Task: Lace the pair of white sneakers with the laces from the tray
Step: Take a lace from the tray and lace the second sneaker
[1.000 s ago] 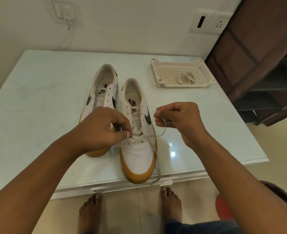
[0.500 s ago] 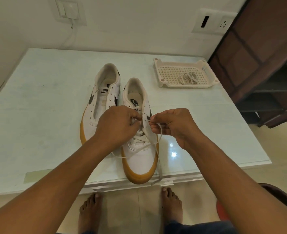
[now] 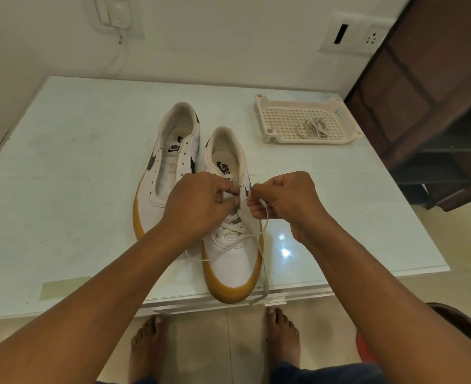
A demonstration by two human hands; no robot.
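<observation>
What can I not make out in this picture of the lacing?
Head view only:
- Which eyelet of the near sneaker the lace enters: the left hand and right hand, pinching the lace, cover it.
- Toe of the far sneaker: behind the left forearm.
- Number of laces in the tray: bundle too small.
- Red thing, lower right: cut off by the right arm and frame edge.
</observation>
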